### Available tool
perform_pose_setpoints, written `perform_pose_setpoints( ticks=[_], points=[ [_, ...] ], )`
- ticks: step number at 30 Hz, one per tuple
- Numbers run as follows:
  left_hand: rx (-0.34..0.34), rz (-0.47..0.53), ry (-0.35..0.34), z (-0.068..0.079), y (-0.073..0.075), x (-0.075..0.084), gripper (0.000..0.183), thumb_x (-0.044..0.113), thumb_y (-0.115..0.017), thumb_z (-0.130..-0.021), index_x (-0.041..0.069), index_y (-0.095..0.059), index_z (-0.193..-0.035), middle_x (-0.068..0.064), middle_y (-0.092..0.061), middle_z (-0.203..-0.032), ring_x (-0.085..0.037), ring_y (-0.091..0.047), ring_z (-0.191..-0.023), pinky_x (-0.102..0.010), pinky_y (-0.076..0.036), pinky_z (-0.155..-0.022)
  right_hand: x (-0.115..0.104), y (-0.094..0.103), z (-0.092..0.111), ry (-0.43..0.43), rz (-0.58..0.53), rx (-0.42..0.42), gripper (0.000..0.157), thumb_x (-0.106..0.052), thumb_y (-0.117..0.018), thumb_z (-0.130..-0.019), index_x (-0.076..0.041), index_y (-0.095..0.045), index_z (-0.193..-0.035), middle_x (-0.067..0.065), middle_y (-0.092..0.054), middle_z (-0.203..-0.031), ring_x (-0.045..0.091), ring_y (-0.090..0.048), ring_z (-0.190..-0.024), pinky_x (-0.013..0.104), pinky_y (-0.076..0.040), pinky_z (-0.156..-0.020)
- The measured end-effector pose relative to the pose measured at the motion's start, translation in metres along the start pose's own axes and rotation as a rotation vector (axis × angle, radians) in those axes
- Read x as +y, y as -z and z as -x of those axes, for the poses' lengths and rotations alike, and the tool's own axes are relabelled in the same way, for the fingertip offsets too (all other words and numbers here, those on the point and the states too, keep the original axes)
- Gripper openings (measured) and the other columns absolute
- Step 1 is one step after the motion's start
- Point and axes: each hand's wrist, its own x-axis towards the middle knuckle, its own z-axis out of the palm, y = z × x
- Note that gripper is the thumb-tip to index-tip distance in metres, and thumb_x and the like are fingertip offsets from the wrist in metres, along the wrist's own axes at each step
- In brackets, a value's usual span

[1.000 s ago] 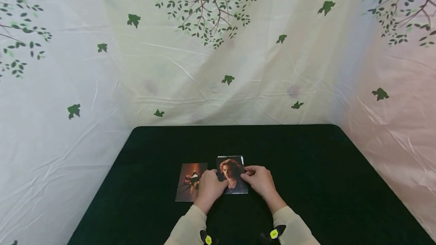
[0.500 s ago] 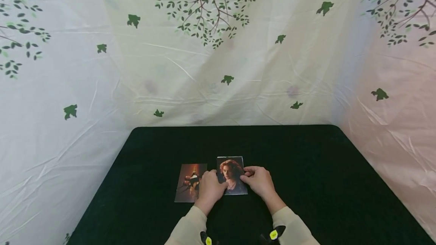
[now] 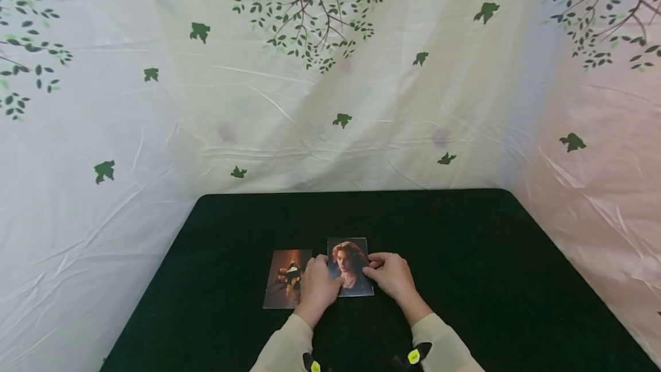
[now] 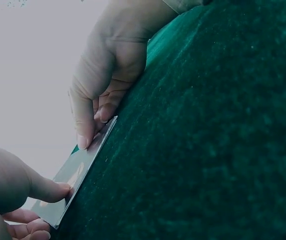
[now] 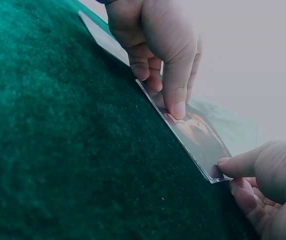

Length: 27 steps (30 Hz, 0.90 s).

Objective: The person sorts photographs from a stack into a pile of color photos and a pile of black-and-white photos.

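Note:
A small stack of photo prints [image 3: 351,254], its top one a portrait of a person, lies on the dark green cloth between both hands. My left hand [image 3: 319,286] grips the stack's left edge, thumb on the picture's lower left. The right hand [image 3: 393,275] pinches the right edge between thumb and fingers. Layered edges of the stack [image 5: 192,162] show in the right wrist view, lying nearly flush. To the left lies another photo print [image 3: 284,280], orange-brown, with its right side partly behind my left hand. The left wrist view shows both thumbs on the stack [image 4: 78,167].
The green cloth-covered table [image 3: 465,280] extends around the prints, with rounded far corners. Pale fabric sheets [image 3: 289,102] printed with trees and birds hang behind and at both sides. Dark straps with yellow tags circle both cuffs.
The pale uneven edges showing at the stack's top and right corner have disappeared, and the stack looks more even. Both hands keep their hold; the whole head view has shifted slightly.

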Motion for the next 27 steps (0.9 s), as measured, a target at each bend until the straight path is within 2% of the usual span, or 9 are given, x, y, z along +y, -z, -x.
perform_pose_setpoints(
  ticks=[5, 14, 27],
  points=[
    [0.004, 0.009, -0.011, -0.0005, 0.0003, -0.0022, 0.055, 0.024, -0.082, -0.075, 0.0, -0.057, -0.118, -0.015, -0.058, -0.105, -0.029, -0.057, -0.095, -0.051, -0.047, -0.083, 0.0, -0.0009, -0.0007, -0.002, -0.004, -0.007, 0.036, -0.022, -0.078, -0.082, -0.008, -0.069, -0.113, -0.002, -0.066, -0.088, 0.01, -0.06, -0.072, 0.031, -0.051, -0.064],
    [-0.02, 0.01, -0.014, 0.0, 0.0016, -0.0028, 0.058, 0.024, -0.081, -0.077, -0.006, -0.059, -0.122, -0.02, -0.059, -0.112, -0.033, -0.056, -0.102, -0.052, -0.045, -0.091, -0.0007, -0.0019, 0.0, -0.019, -0.009, -0.006, 0.037, -0.023, -0.078, -0.081, -0.009, -0.069, -0.113, -0.002, -0.066, -0.087, 0.011, -0.058, -0.071, 0.03, -0.049, -0.063],
    [0.012, 0.019, -0.029, -0.005, 0.0027, -0.004, 0.054, 0.022, -0.082, -0.075, -0.004, -0.062, -0.118, -0.019, -0.061, -0.106, -0.031, -0.058, -0.096, -0.05, -0.048, -0.086, -0.0012, -0.0021, -0.0001, -0.004, 0.002, 0.009, 0.031, -0.022, -0.075, -0.084, -0.01, -0.07, -0.113, -0.003, -0.064, -0.086, 0.011, -0.057, -0.07, 0.029, -0.048, -0.061]
  ],
)
